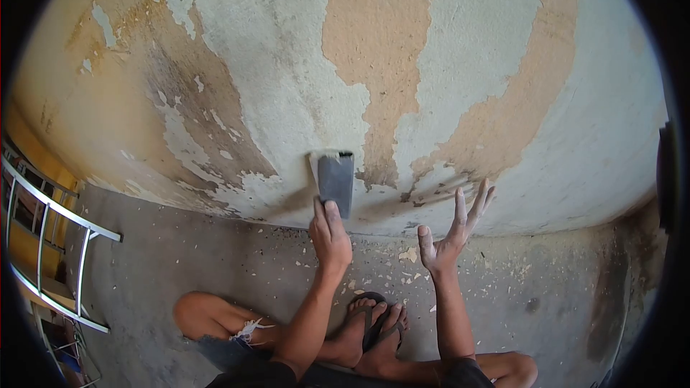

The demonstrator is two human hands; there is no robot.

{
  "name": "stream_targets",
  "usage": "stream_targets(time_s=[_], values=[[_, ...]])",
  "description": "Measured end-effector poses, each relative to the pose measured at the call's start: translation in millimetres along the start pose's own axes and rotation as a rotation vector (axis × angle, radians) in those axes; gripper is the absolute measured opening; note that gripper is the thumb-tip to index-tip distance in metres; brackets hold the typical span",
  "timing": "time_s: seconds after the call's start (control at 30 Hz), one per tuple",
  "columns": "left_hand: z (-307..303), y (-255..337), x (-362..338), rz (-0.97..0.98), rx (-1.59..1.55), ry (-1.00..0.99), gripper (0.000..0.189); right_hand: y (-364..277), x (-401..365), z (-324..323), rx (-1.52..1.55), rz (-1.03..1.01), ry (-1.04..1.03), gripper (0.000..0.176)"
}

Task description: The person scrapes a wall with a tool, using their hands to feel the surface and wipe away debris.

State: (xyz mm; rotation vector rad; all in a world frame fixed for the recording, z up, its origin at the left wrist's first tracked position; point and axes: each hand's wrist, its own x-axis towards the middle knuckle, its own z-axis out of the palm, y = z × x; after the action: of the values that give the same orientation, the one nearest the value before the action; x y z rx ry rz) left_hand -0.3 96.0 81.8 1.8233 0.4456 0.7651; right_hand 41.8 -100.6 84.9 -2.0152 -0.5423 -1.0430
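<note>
A flat grey rectangular tool (336, 181) is held against the lower part of the peeling wall (287, 65). My left hand (330, 237) grips its lower end, fingers pressed on it. Pale material shows along the tool's upper edge. To the right, my right hand (454, 237) is raised near the wall's base, its fingers spread, whitened with dust and holding nothing. Brownish-orange patches (377, 36) show where the pale paint has come off.
A metal ladder (45, 201) stands at the far left. Paint flakes (408, 254) are scattered over the grey floor (180, 251). My legs are folded below, with sandalled feet (370, 330) between my arms. A dark object (667, 176) is at the right edge.
</note>
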Motion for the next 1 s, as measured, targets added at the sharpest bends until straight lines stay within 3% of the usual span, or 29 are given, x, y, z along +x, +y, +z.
stream_targets(time_s=[0.2, 0.33, 0.5, 0.67, 0.8, 0.9, 1.0], values=[[-2, -22, -8, 0.141, 0.101, 0.027, 0.046, -2, -3, 4, 0.014, -0.004, -0.011, 0.079], [1, -20, -5, 0.064, -0.001, 0.047, 0.043, -8, -2, 2, -0.007, -0.019, -0.046, 0.08], [-8, 12, 25, 0.113, 0.024, -0.013, 0.045, -14, -3, 8, -0.064, 0.011, -0.136, 0.082], [-9, -19, 1, 0.105, 0.031, -0.036, 0.046, -19, -5, 13, -0.141, 0.085, -0.264, 0.083], [-13, 17, 23, 0.075, -0.015, -0.015, 0.046, -23, -5, 10, -0.19, 0.104, -0.334, 0.087], [-17, 41, 41, 0.166, -0.119, 0.002, 0.046, -20, -4, 12, -0.212, 0.095, -0.337, 0.088], [-17, 13, 15, 0.082, -0.023, -0.048, 0.045, -20, -4, 12, -0.212, 0.091, -0.324, 0.088]])
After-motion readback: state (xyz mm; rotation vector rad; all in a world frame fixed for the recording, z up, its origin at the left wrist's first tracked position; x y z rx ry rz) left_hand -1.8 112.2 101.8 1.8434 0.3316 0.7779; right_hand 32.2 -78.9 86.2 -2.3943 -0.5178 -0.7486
